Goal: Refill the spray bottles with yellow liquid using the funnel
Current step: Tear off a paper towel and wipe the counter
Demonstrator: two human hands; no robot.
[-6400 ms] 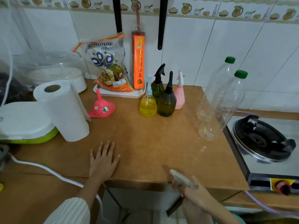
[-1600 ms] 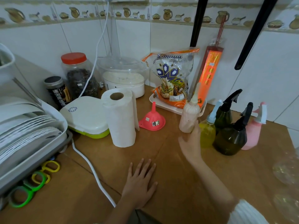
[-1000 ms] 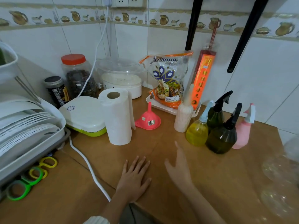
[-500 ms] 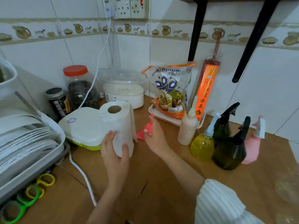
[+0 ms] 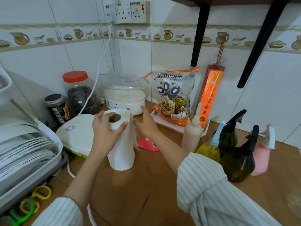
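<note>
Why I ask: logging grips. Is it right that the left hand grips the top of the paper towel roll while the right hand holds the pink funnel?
Not quite. In the head view the left hand grips the paper towel roll, but the right hand holds nothing; the pink funnel lies on the counter.

1. The left hand [image 5: 104, 132] has left the brown counter [image 5: 146, 185], where it lay flat, and now grips the top of the paper towel roll [image 5: 121, 144].
2. The right hand [image 5: 145, 123] — earlier setting down the whitish spray bottle [image 5: 192, 136], then at the pink funnel [image 5: 147, 143] — now reaches, fingers straight, to the roll's loose sheet.
3. The funnel is now partly hidden behind the right forearm.
</note>
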